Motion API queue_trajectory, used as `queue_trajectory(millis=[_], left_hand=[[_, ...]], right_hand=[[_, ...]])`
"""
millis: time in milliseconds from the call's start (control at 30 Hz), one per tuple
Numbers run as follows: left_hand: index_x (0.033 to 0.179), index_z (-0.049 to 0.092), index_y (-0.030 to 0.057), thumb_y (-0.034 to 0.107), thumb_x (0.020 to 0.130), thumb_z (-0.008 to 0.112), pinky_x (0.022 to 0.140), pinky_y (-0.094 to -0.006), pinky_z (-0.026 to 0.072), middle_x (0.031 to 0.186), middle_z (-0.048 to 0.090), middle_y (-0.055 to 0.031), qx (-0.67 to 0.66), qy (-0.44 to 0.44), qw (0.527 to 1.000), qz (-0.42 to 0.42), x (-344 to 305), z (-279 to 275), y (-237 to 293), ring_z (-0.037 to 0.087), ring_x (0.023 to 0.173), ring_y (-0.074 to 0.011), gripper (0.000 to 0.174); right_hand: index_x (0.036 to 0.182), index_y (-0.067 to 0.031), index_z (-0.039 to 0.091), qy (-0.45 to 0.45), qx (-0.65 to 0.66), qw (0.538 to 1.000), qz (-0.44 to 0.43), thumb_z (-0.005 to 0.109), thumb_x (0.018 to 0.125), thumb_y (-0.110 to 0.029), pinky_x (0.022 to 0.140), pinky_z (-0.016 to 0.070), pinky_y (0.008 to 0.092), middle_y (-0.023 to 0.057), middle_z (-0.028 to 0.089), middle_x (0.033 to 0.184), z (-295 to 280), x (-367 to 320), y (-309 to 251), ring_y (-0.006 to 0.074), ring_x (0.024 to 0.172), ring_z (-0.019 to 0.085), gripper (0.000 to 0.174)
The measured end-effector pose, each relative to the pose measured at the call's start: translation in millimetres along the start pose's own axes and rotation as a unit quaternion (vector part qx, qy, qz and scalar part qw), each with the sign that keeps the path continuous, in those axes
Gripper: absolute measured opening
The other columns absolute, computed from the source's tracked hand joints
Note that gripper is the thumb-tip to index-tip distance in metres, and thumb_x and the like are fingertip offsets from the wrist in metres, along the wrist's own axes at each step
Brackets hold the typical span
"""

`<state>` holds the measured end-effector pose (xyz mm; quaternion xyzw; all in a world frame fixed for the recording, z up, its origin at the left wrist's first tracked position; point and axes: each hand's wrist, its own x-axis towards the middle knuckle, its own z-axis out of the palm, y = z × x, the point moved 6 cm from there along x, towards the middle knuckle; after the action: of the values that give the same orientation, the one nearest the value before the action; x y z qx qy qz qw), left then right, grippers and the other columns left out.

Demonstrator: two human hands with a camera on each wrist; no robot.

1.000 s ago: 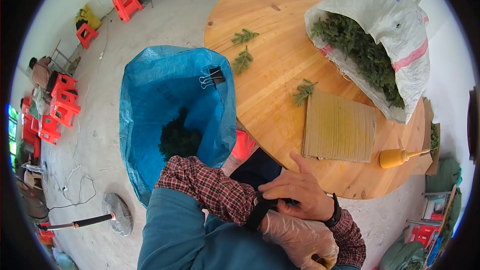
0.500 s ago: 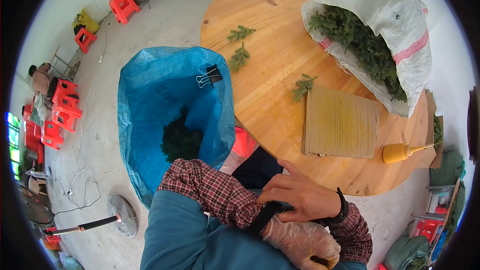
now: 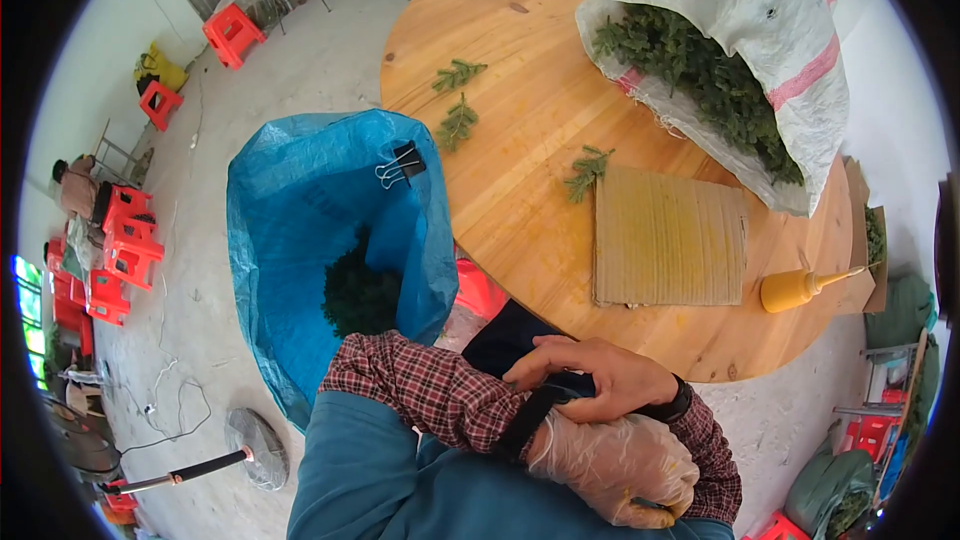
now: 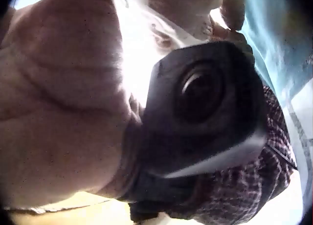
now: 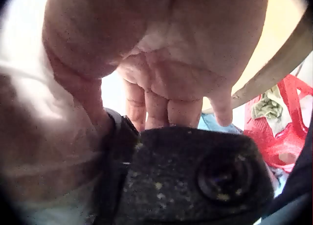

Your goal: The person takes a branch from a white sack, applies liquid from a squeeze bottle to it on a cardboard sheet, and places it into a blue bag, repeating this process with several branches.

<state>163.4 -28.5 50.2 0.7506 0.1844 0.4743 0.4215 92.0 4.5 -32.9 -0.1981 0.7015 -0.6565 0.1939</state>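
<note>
My left hand [image 3: 622, 465], in a clear plastic glove with yellow stains, lies across my front, its fingers loosely curled and nothing showing in them. A black strap [image 3: 527, 420] wraps that wrist. My bare right hand [image 3: 600, 375] reaches over it and grips the dark wrist camera [image 3: 572, 383] there. In the right wrist view the fingers [image 5: 157, 107] pass behind this black wrist camera [image 5: 195, 176]. The left wrist view has the right palm [image 4: 63, 98] close up, beside another wrist camera [image 4: 205, 102] on the right wrist, with the checked sleeve [image 4: 230, 191] below.
A round wooden table [image 3: 500, 180] holds a cardboard sheet [image 3: 670, 235], green sprigs [image 3: 588, 175], a yellow squeeze bottle [image 3: 790, 290] and a white sack [image 3: 810, 50] of greenery. Left of it stands an open blue bag [image 3: 270, 240] with a binder clip [image 3: 400, 165] and greenery inside. Red stools [image 3: 135, 245] stand further left.
The right hand's raised finger has come down and its fingers have closed in around the left wrist's camera. The gloved hand has turned slightly. The head view has shifted a little.
</note>
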Motion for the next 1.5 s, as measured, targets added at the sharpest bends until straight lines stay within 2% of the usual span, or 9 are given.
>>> queue_trajectory(millis=[67,167,333,600,700,833,933,1233,1500], left_hand=[[0.096,0.067,0.0064,0.032,0.097,0.059,0.069,-0.0406,0.0505,0.089,0.064,-0.0128,0.009,-0.025,1.0,-0.009,3.7,1.1,2.7,0.062,0.079,-0.0284,0.026],[0.101,0.069,0.0072,0.032,0.095,0.062,0.074,-0.0404,0.0512,0.095,0.066,-0.0126,0.022,-0.055,0.998,-0.021,6.0,5.7,4.9,0.064,0.086,-0.029,0.027],[0.1,0.071,0.0119,0.037,0.093,0.064,0.077,-0.0413,0.0507,0.094,0.067,-0.0137,-0.1,-0.023,0.993,-0.065,-2.1,12.5,-6.5,0.065,0.088,-0.0286,0.027],[0.097,0.07,0.0015,0.024,0.093,0.061,0.07,-0.0333,0.0498,0.088,0.067,-0.0089,-0.247,0.028,0.954,-0.169,-16.5,-27.9,-0.8,0.062,0.086,-0.0134,0.024],[0.099,0.069,0.0028,0.027,0.096,0.057,0.074,-0.0312,0.0486,0.091,0.066,-0.01,-0.2,0.213,0.947,-0.138,-39.0,-83.5,21.2,0.061,0.087,-0.0159,0.027],[0.104,0.063,-0.0001,0.029,0.099,0.053,0.079,-0.0339,0.0482,0.094,0.063,-0.0103,-0.32,0.431,0.844,0.006,-80.8,-126.5,19.6,0.061,0.086,-0.0219,0.032],[0.104,0.061,0.003,0.035,0.099,0.052,0.077,-0.0369,0.0479,0.093,0.062,-0.0104,-0.145,0.589,0.793,-0.055,-101.1,-145.5,18.9,0.06,0.085,-0.025,0.034],[0.1,0.061,0.0067,0.038,0.1,0.05,0.071,-0.0354,0.0449,0.09,0.057,-0.0082,-0.351,0.527,0.772,0.053,-94.8,-150.4,2.9,0.053,0.077,-0.0241,0.033],[0.1,0.061,0.0048,0.036,0.1,0.052,0.072,-0.0367,0.0453,0.092,0.058,-0.0085,-0.213,0.545,0.811,0.005,-74.7,-153.9,3.0,0.053,0.077,-0.0229,0.033]], right_hand=[[0.123,-0.0051,0.061,0.014,0.03,0.999,0.011,0.065,0.083,-0.01,0.103,0.0413,0.0398,0.0068,0.065,0.109,-3.3,-1.3,-1.6,0.0219,0.103,0.061,0.04],[0.117,-0.006,0.065,-0.048,0.104,0.991,0.065,0.071,0.084,-0.012,0.116,0.0227,0.0488,0.0065,0.067,0.116,2.7,-4.0,9.9,0.0202,0.112,0.061,0.034],[0.117,-0.0054,0.065,-0.062,0.155,0.985,0.053,0.075,0.084,-0.014,0.116,0.024,0.0472,0.0064,0.067,0.116,1.9,-9.0,3.8,0.02,0.11,0.062,0.036],[0.121,-0.0029,0.062,0.137,-0.061,0.989,-0.006,0.073,0.086,-0.011,0.092,0.0479,0.0319,0.0062,0.065,0.111,-15.5,-21.3,-35.5,0.0169,0.104,0.061,0.037],[0.123,-0.0025,0.059,0.307,0.03,0.951,-0.029,0.069,0.089,-0.008,0.093,0.0481,0.0312,0.006,0.064,0.11,-28.6,-46.6,-36.1,0.0158,0.102,0.061,0.036],[0.124,-0.0015,0.056,0.418,0.157,0.895,-0.014,0.069,0.09,-0.009,0.093,0.0486,0.0302,0.0051,0.063,0.112,-26.2,-58.7,-11.4,0.0143,0.102,0.061,0.037],[0.123,-0.0009,0.056,0.407,0.082,0.909,0.03,0.068,0.09,-0.009,0.094,0.0484,0.0318,0.0078,0.064,0.112,-21.2,-53.4,-6.2,0.0158,0.103,0.063,0.036],[0.138,-0.0019,0.043,0.267,-0.046,0.963,-0.01,0.078,0.083,-0.008,0.101,0.0447,0.0327,0.0107,0.056,0.131,-8.3,-20.9,-2.4,0.0187,0.116,0.057,0.066],[0.133,-0.0013,0.047,0.282,0.189,0.94,-0.037,0.084,0.077,-0.018,0.098,0.046,0.0304,0.0101,0.059,0.122,-2.2,3.6,20.4,0.0152,0.112,0.057,0.07]])
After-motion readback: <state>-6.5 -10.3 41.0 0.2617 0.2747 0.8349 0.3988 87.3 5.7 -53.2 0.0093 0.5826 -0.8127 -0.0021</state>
